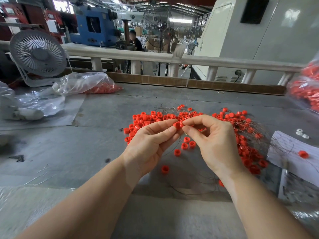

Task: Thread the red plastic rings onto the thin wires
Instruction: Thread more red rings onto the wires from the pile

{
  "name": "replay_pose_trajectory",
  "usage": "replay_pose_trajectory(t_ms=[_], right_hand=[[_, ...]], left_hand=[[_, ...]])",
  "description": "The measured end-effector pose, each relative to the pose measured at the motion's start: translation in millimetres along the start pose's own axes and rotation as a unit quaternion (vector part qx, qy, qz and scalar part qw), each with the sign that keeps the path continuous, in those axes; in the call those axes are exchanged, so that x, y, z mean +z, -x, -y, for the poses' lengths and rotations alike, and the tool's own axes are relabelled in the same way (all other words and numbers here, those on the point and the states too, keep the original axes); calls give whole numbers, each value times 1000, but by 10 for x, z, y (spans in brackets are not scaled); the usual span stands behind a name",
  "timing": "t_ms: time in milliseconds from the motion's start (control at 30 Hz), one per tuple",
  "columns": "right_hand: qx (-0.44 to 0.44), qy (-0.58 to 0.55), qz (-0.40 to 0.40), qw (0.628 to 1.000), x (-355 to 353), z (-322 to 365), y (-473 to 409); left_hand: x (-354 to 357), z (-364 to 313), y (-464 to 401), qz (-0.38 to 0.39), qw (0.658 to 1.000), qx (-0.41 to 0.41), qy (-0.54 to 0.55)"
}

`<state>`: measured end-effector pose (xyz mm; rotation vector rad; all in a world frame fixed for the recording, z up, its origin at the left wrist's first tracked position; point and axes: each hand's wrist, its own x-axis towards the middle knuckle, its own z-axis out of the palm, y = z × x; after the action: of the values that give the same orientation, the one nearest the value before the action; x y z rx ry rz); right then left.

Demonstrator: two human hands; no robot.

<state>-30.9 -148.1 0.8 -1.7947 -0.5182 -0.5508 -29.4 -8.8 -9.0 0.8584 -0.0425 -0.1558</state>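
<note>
hands meet above the grey bench [96,152]: left hand [150,140] fingers pinching a red ring [177,125], right hand [212,135] fingers pinched together right against it. just behind the ring, the loose ring pile [151,118] and thin wires [248,128]. farther back-left, a desk fan [37,54].

left hand [151,140] pinches red ring [177,125] | right hand [212,140] pinches beside it | loose rings [148,118] and wires [250,128] behind hands on bench [86,152]
</note>
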Motion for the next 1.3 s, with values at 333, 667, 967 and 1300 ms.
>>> replay_pose_trajectory(t_ms=[333, 667, 967, 1300], right_hand=[[-51, 65, -5, 997, -12, -26, -1], [-68, 85, -4, 994, 5, -58, 13], [-84, 98, -11, 992, 19, -86, 8], [-101, 115, -12, 988, 24, -105, 9]], left_hand=[[-18, 6, -4, 6, 1000, 16, -25], [-47, 17, -21, 17, 999, 28, -36], [-41, 18, -12, 19, 997, 44, -62], [-31, 12, 3, 17, 996, 46, -72]])
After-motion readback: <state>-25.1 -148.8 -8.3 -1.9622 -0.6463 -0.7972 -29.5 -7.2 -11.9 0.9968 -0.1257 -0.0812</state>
